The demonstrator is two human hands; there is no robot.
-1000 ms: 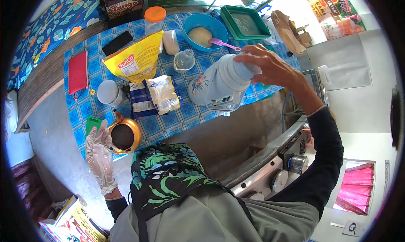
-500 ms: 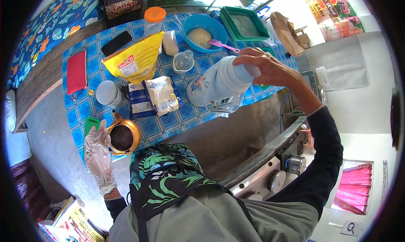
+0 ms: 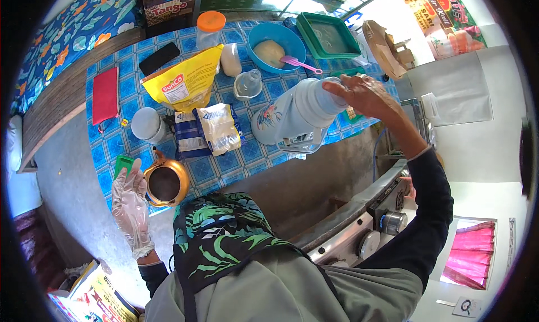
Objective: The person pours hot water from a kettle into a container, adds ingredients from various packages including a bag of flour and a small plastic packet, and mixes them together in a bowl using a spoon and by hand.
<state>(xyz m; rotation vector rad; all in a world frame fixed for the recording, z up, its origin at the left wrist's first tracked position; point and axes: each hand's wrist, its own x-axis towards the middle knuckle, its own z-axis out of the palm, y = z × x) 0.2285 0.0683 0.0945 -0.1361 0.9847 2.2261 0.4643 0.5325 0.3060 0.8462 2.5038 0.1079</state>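
My bare right hand [image 3: 368,97] is wrapped round the top of a large pale blue thermos flask [image 3: 289,113] with a flower print. The flask stands at the table's near right, its handle toward me. My left hand [image 3: 130,207], in a clear plastic glove, is held palm up with its fingers stretched out. Those fingers overlap a small green plastic thing [image 3: 123,163], mostly hidden, at the table's near left edge; whether they touch it I cannot tell. Just right of that hand sits an open golden kettle [image 3: 178,183] with a dark inside.
The blue checked table [image 3: 216,179] also bears a white tub [image 3: 147,123], blue-and-white packets [image 3: 216,130], a yellow pouch [image 3: 191,78], an orange-lidded jar [image 3: 209,33], a blue bowl [image 3: 297,41] holding dough and a pink spatula [image 3: 300,64], and a green tray [image 3: 331,49]. A stove [image 3: 348,238] stands at right.
My right hand has shifted slightly right and down at the top of the flask. The whole view has moved a little; my left hand keeps its pose.
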